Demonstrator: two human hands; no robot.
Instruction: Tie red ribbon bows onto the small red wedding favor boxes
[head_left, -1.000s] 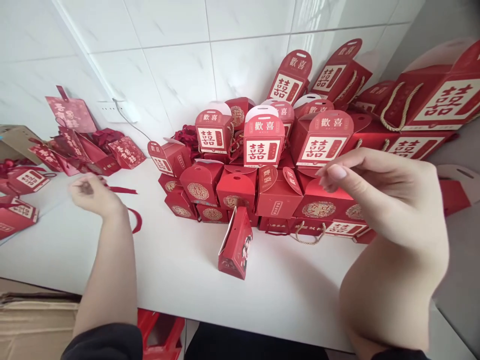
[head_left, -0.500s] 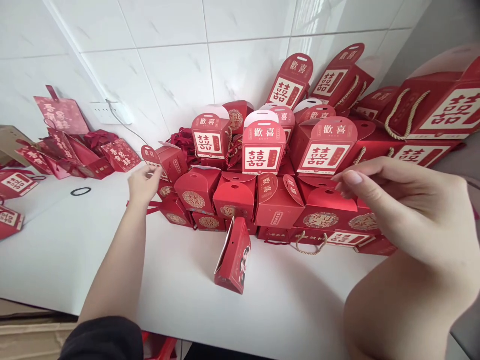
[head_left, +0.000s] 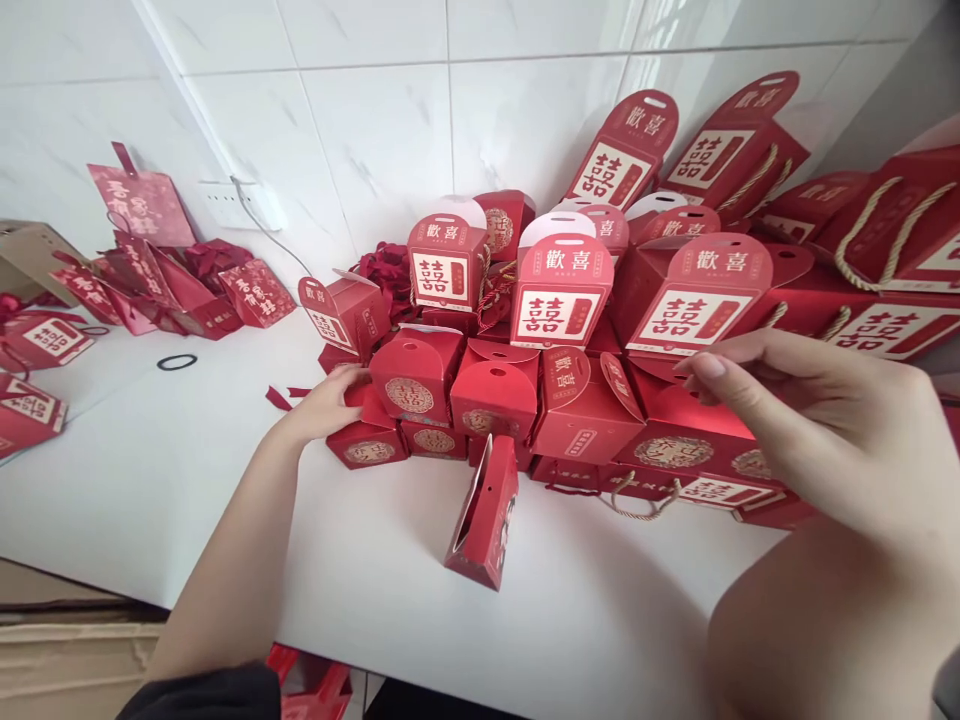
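And here's the left hand (head_left: 324, 405), in at the near left end of the stack of red boxes (head_left: 495, 400), thumb and fingers parted over a small box (head_left: 367, 450) at the bottom of the pile; whether they grip it, I can't tell. The right hand (head_left: 825, 420) hangs toward the table's right end, fingers bent, thumb tip close to the forefinger, and I can't tell whether anything is between them. Just beyond its fingertips sits a white-labelled box (head_left: 686, 315). The stack runs along the table's (head_left: 360, 570) far edge into the right corner. Out front, between stack and near edge, a narrow box (head_left: 484, 520) stands gaping on its left side. Left of the left hand, a red ribbon (head_left: 277, 399), then a black ring (head_left: 177, 362).
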